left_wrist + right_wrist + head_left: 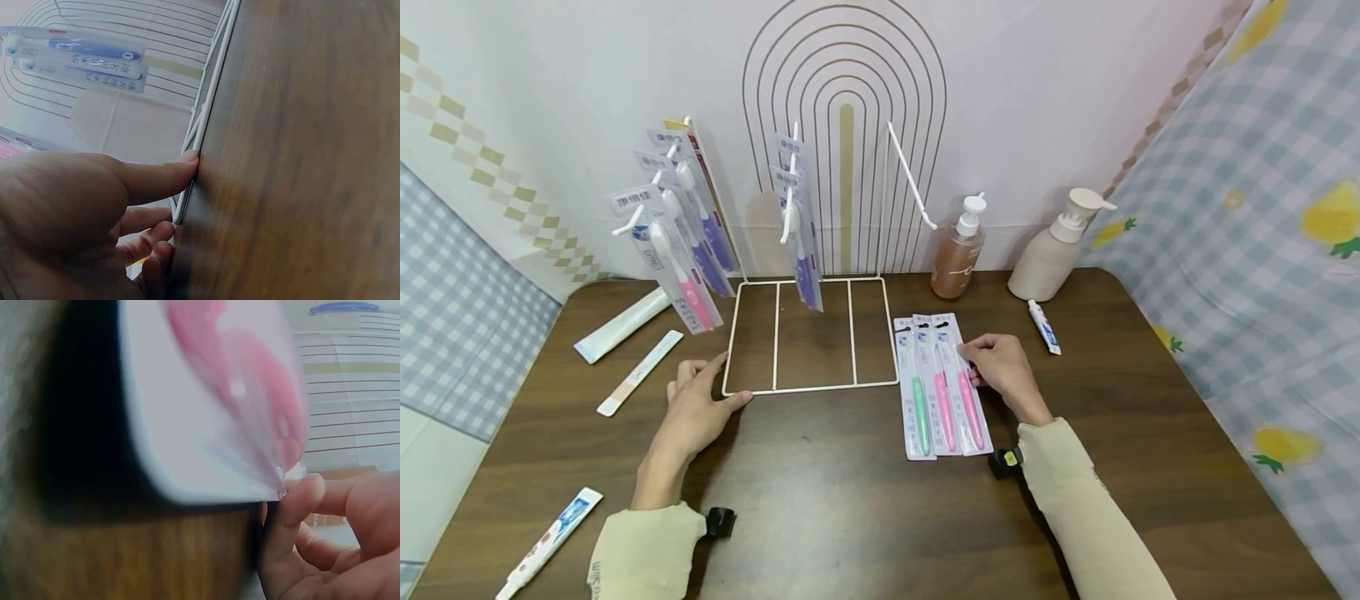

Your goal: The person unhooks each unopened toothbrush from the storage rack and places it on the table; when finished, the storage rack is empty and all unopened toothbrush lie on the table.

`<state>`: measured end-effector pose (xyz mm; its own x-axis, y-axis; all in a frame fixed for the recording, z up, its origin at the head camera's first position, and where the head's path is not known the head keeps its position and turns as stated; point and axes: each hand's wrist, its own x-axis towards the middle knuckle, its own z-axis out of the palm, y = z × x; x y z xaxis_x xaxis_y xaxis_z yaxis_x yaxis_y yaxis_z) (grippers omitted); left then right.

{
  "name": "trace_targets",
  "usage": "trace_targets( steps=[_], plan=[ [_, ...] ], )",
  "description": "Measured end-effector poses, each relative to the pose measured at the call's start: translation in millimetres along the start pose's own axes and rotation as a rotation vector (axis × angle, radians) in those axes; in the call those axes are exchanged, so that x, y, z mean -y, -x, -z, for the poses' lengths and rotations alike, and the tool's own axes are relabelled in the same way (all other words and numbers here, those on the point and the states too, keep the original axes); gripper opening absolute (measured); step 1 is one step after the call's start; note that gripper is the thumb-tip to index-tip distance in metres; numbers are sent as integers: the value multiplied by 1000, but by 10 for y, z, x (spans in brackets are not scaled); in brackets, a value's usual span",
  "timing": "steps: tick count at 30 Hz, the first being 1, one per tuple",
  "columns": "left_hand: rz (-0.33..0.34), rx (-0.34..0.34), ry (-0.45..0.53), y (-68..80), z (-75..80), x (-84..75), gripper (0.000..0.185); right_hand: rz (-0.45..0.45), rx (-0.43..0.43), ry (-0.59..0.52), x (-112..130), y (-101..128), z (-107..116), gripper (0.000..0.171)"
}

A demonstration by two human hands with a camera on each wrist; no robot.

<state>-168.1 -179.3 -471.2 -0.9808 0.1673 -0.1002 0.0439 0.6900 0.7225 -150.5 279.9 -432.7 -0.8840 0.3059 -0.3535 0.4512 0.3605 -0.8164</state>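
The rack is steadied at its front left corner by the left hand, fingers spread. The rightmost pack, lying on the table beside the rack, is pinched at its edge by the right hand. Pick-up seems underway; a firmer grip and a lift toward a hook would likely be needed next.

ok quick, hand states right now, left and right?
Left hand: open, thumb and fingers resting on the white wire rack base corner.
Right hand: fingers pinching the edge of the pink toothbrush pack.
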Motion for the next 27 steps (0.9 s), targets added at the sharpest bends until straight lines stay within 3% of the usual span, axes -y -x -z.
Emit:
trace_targets(
  steps=[13,27],
  plan=[
    [-19,-17,-21,-5,-9,-4,84,-14,-9,4,-1,6,3,32],
    [5,8,-18,-3,7,-19,86,-20,-10,1,14,23,-20,31]
  ],
)
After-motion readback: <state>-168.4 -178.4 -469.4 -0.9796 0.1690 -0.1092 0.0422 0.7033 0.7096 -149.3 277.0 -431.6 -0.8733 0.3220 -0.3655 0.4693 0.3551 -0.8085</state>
